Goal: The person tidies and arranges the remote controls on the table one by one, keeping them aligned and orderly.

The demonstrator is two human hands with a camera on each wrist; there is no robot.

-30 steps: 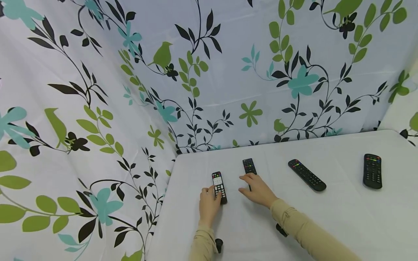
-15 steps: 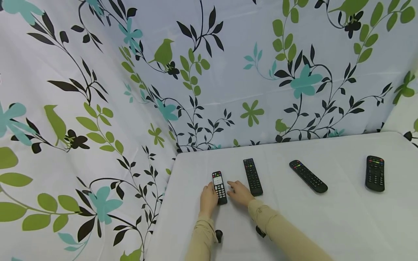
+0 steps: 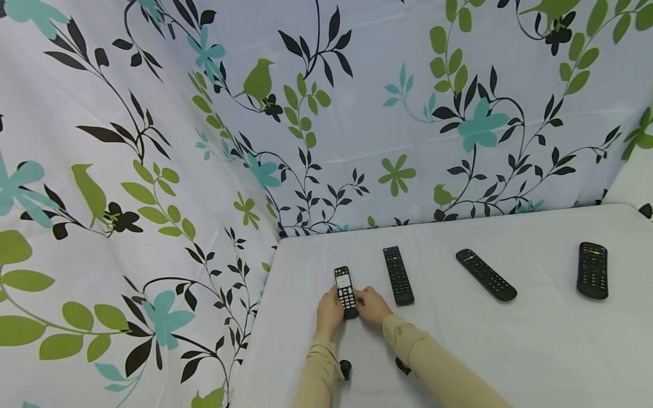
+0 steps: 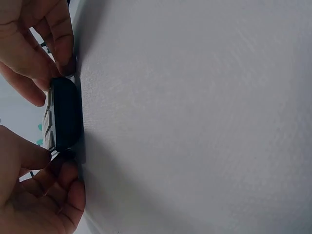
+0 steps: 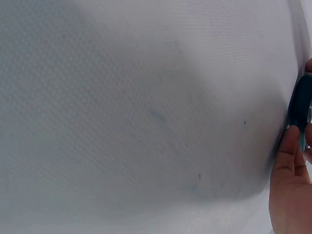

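Matt black plastic remote (image 3: pixel 345 292) (rubbery buttons) on woven white tablecloth (image 3: pixel 510 340).

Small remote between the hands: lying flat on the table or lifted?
Flat, buttons up: the small remote rests on the white table, with left hand and right hand gripping its near end.

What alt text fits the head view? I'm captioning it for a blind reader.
Two hands, the left hand and right hand, hold the near end of a small remote on a white table. Three more black remotes lie in a row to its right, before a floral curtain.
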